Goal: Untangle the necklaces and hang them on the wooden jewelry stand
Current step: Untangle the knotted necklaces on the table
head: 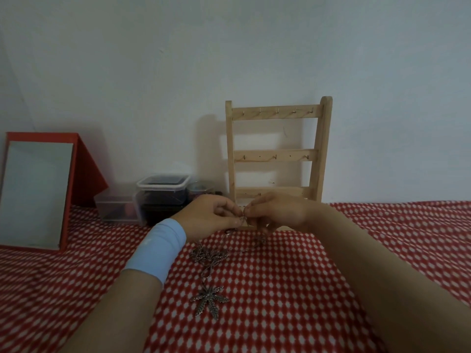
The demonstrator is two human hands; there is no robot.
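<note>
Hands, two. I read the left hand (211, 216) and right hand (277, 212) as meeting fingertip to fingertip just in front of the stand's foot. Each pinches a thin strand of chain between thumb and fingers. A pale blue wristband (158, 248) sits on the left forearm.

Necklaces (209, 256): silver chains knotted in a small heap on the cloth, at six o'clock from the hands. A strand rises from the heap to the pinch.

Leaf pendant (209, 300): silver, many-pointed, flat on the cloth further toward six o'clock, joined to the heap by a short run of chain.

Wooden jewelry stand (276, 154): upright at twelve o'clock from the hands, against the wall. It has three crossbars with small metal hooks.

Desk (318, 289): covered in red cloth with white dots.

Mirror (35, 194): red-framed, leaning back, at nine o'clock from the hands.

Plastic boxes (163, 197): clear, lidded, at ten o'clock from the hands, between mirror and stand. I cannot make out their dark contents.
</note>
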